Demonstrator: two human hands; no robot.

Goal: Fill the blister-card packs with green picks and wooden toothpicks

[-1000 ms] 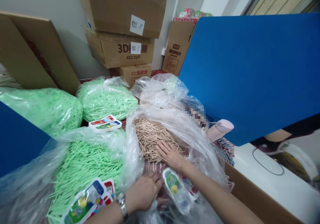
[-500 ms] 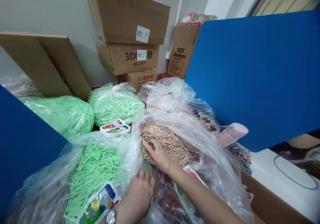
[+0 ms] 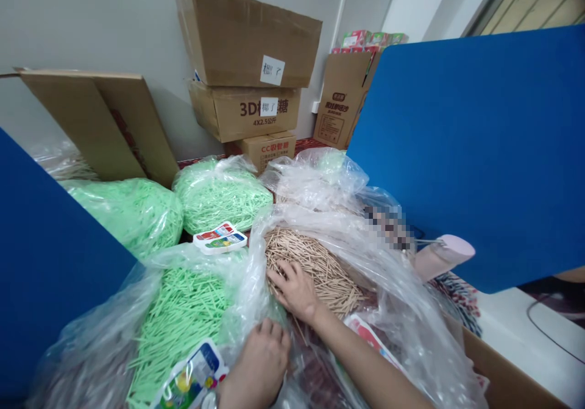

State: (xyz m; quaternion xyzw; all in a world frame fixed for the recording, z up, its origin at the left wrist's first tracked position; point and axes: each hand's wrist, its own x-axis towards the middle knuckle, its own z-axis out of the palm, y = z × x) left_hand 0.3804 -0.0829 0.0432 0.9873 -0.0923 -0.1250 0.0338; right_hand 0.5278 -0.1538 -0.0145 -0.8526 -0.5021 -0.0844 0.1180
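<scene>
My right hand (image 3: pixel 294 289) rests on a heap of thin brown sticks (image 3: pixel 315 263) inside an open clear plastic bag (image 3: pixel 388 263). Its fingers are apart, and the tips reach in among the sticks at the left side of the heap. Just below it, my left hand (image 3: pixel 260 360) is closed, knuckles up, close to the bag's near edge; what its fingers hold is hidden. Left of that hand, bright green sticks (image 3: pixel 183 311) fill another open bag. A printed pouch-shaped packet (image 3: pixel 192 375) lies on them beside my left wrist.
Two tied bags of green sticks (image 3: pixel 222 199) lie behind. Printed packets (image 3: pixel 220 238) sit between the bags. Cardboard boxes (image 3: pixel 251 37) are stacked at the wall. Blue panels (image 3: pixel 470 153) stand on both sides. A pink cylinder (image 3: pixel 443 256) is at the right.
The camera view has shifted slightly, so the scene sits further right and lower. My right hand's fingers have spread a little on the brown sticks. My left hand stays closed in the same place.
</scene>
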